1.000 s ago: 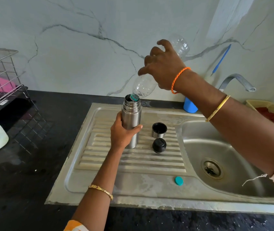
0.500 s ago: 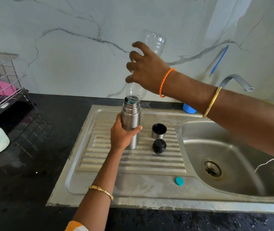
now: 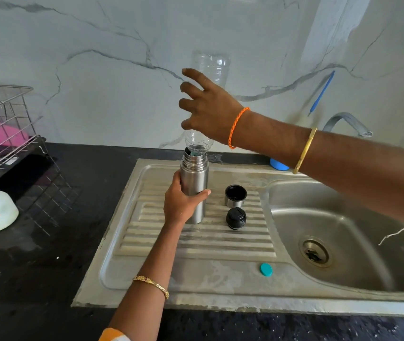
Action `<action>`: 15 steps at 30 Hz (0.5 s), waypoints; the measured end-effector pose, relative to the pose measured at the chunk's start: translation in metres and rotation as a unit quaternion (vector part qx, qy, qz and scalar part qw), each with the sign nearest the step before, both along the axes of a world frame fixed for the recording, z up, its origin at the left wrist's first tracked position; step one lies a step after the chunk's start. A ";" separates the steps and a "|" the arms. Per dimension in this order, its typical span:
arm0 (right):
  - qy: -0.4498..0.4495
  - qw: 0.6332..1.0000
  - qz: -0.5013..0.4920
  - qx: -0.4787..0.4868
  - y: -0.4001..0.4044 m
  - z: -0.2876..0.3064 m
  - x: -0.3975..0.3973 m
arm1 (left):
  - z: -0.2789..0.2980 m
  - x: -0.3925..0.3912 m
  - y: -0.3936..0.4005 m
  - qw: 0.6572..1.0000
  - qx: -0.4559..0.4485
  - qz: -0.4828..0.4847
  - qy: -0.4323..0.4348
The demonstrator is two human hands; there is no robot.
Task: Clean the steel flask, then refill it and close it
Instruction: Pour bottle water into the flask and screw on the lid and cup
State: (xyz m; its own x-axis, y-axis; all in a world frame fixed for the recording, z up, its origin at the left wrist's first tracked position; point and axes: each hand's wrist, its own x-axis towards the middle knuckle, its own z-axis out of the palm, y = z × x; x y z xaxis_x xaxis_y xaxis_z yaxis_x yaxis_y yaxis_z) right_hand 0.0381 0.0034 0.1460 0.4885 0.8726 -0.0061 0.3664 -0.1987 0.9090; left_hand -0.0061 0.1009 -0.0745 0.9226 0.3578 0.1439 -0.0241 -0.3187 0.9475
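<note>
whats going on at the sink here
A person is refilling a steel flask that stands upright on the sink's drainboard. The left hand grips the flask's body, while the right hand holds a clear plastic bottle upside down with its neck in the flask's mouth. The flask's cup lid and black stopper lie beside it, not yet fitted.

- A home kitchen is shown.
- A steel sink [image 3: 343, 242] with a ribbed drainboard [image 3: 196, 244] is set into a black stone counter [image 3: 36, 267].
- A marble-look wall [image 3: 97, 45], a tap [image 3: 348, 123] and a wire dish rack [image 3: 4, 124] are seen.
</note>
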 end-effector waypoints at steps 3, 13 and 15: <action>-0.032 0.996 0.005 0.080 -0.010 -0.007 -0.004 | 0.002 -0.001 -0.001 1.000 0.016 0.003 0.009; 0.209 0.777 -0.197 0.560 -0.086 -0.044 -0.017 | 0.009 -0.004 -0.006 1.000 0.009 0.019 0.017; 0.339 0.637 -0.171 0.671 -0.102 -0.074 -0.019 | 0.017 -0.012 -0.014 0.995 0.057 0.078 -0.011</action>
State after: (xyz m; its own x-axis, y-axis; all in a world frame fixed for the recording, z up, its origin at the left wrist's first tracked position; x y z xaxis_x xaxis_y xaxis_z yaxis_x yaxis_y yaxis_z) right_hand 0.0188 -0.0987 0.0721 0.9335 0.1566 0.3227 0.3104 -0.8036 -0.5078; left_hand -0.0178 0.0866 -0.0571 0.8528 0.4772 0.2123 0.0134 -0.4263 0.9045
